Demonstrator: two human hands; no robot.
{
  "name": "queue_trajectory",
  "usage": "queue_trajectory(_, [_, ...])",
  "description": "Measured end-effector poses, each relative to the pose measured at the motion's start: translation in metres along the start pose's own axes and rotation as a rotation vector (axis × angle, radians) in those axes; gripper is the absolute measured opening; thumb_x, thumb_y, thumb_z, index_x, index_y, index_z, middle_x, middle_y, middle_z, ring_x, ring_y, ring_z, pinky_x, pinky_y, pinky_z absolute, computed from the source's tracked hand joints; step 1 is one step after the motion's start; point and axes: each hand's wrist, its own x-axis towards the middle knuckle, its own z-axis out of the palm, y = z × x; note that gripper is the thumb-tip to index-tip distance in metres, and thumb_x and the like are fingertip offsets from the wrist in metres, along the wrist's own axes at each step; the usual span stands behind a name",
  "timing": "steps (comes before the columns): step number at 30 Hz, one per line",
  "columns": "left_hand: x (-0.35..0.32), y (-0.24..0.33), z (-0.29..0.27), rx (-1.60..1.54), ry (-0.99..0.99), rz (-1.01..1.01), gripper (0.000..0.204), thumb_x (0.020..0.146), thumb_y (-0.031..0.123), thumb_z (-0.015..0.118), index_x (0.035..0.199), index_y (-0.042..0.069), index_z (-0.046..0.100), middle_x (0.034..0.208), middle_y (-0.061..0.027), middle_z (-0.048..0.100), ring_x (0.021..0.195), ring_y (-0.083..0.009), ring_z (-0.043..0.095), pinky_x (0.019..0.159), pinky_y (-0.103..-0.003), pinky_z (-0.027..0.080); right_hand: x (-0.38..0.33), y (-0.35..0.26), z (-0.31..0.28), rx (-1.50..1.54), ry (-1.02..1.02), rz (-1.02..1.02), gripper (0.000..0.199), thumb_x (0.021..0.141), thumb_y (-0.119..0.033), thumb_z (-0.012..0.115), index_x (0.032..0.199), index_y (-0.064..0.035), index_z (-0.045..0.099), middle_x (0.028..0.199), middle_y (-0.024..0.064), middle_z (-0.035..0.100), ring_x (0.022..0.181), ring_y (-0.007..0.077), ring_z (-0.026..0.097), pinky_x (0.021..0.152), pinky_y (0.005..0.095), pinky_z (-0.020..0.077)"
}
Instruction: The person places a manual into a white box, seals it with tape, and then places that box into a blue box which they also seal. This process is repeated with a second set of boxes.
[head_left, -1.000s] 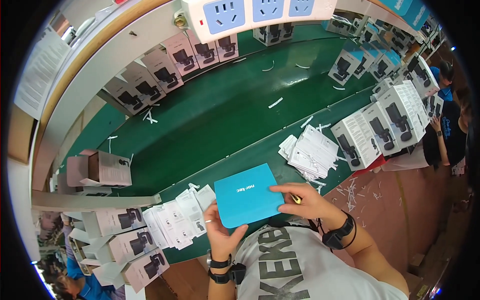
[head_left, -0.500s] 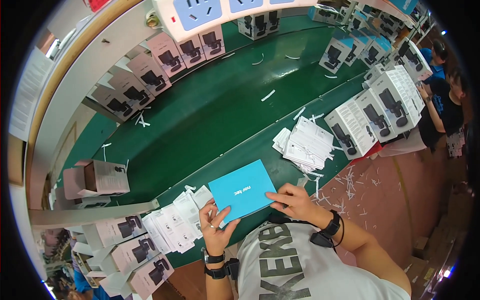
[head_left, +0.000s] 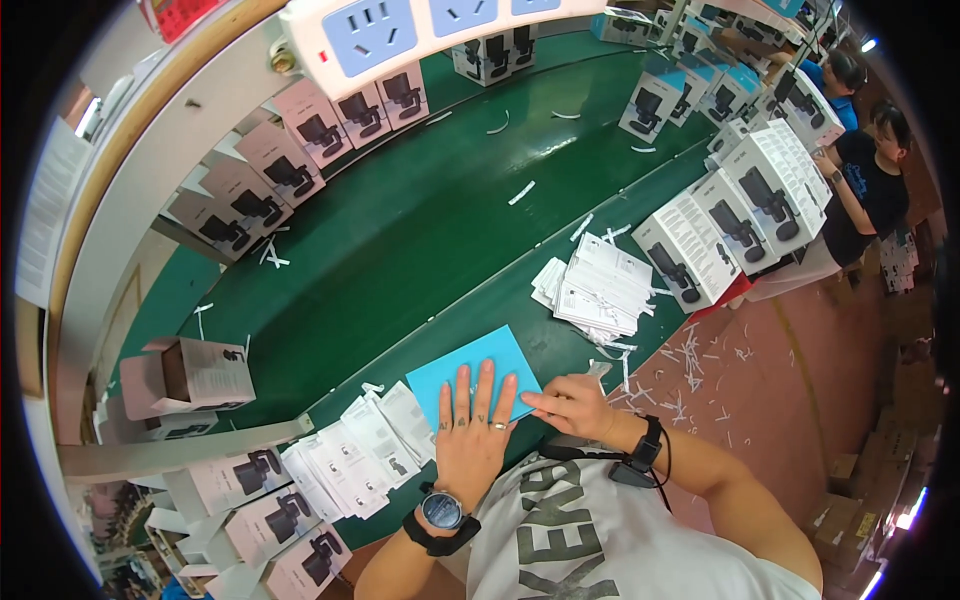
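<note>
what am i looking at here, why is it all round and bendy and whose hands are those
It is a wide fisheye camera worn on a person's head, looking down, so straight edges curve. No machine: the two bare hands are the wearer's. The left hand, with a watch on its wrist, lies flat on a blue card on the green table. The right hand touches the card's right edge. Stacks of white leaflets lie beside it, more leaflets at the left. Printed product boxes stand around, and white paper scraps lie scattered. Other people work at the upper right.
</note>
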Motion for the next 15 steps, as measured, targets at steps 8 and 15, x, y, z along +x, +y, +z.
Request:
queue_trajectory(8, [-0.003, 0.000, 0.016, 0.090, 0.039, 0.018, 0.081, 0.089, 0.033, 0.075, 0.158, 0.008, 0.039, 0.166, -0.0184, 0.031, 0.153, -0.0418, 0.031, 0.122, -0.061, 0.027, 0.017, -0.012, -0.010, 0.051, 0.115, 0.079, 0.042, 0.079, -0.025, 0.086, 0.120, -0.0218, 0.077, 0.097, 0.0029, 0.062, 0.061, 0.0149, 0.056, 0.055, 0.0303, 0.0494])
queue_trajectory(15, [-0.012, -0.022, -0.015, -0.062, -0.029, -0.076, 0.091, 0.086, 0.042, 0.078, 0.156, -0.001, 0.038, 0.164, -0.0294, 0.029, 0.151, -0.0473, 0.030, 0.120, -0.062, 0.028, 0.014, -0.010, -0.016, 0.080, 0.082, 0.118, 0.043, 0.075, -0.027, 0.090, 0.116, -0.0204, 0.078, 0.115, 0.0049, 0.063, 0.062, 0.0127, 0.056, 0.055, 0.0266, 0.0488])
